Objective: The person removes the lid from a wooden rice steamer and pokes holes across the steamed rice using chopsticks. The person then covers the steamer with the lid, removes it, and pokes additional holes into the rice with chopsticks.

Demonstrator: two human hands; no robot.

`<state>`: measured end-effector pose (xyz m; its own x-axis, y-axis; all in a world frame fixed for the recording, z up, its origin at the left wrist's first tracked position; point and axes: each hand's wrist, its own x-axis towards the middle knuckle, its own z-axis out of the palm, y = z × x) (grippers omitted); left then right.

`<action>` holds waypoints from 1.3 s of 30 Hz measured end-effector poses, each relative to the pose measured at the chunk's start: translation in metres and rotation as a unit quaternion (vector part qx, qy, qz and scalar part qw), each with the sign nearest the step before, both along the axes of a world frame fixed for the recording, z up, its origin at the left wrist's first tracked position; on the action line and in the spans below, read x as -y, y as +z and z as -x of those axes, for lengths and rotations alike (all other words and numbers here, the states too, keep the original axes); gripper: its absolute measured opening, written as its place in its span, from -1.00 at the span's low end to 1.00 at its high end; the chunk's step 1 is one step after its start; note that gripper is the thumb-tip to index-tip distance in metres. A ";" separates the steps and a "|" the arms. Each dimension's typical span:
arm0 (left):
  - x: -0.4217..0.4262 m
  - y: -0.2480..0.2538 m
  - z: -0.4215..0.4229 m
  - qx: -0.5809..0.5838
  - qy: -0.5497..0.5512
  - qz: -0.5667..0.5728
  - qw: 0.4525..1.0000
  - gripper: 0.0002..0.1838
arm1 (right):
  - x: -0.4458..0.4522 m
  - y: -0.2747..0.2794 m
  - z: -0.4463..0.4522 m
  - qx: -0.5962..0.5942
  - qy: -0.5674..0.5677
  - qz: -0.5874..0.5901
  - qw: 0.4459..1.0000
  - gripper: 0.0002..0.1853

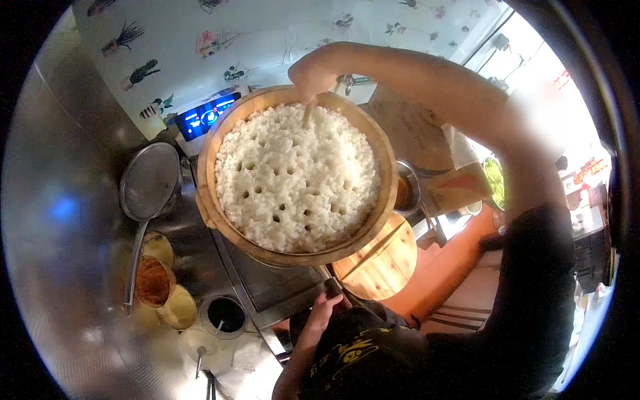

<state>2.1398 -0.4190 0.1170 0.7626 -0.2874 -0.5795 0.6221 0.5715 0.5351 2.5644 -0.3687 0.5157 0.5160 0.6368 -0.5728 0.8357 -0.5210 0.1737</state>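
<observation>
Steamed white rice [293,180] fills a round wooden steamer tub [208,207], and its surface is dotted with several small poked holes. My right hand [313,75] is over the tub's far rim, closed around a thin wooden stick [307,115]. The stick's lower end is sunk in the rice near the far side. Low in the view, close to my body, my left hand [323,312] is closed around a dark handle [333,288]. That handle points toward the underside of the tub; what it belongs to is mostly hidden.
A blue-lit control panel [208,116] stands behind the tub. Left are a mesh strainer [150,181], a container of reddish-brown seasoning [153,283] and a dark-filled pot [227,314]. A round wooden lid [383,263] and a metal bowl [408,187] are right.
</observation>
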 end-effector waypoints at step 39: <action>0.000 0.022 -0.001 -0.033 0.006 -0.007 0.999 -0.78 | 0.049 -0.047 0.022 0.139 -0.108 -0.423 0.889 -0.70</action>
<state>2.1404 -0.4191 0.1390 0.7261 -0.2700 -0.6323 0.6492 0.5722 0.5012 2.5420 -0.4177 0.4685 0.7259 0.6471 0.2331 0.6858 -0.7068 -0.1735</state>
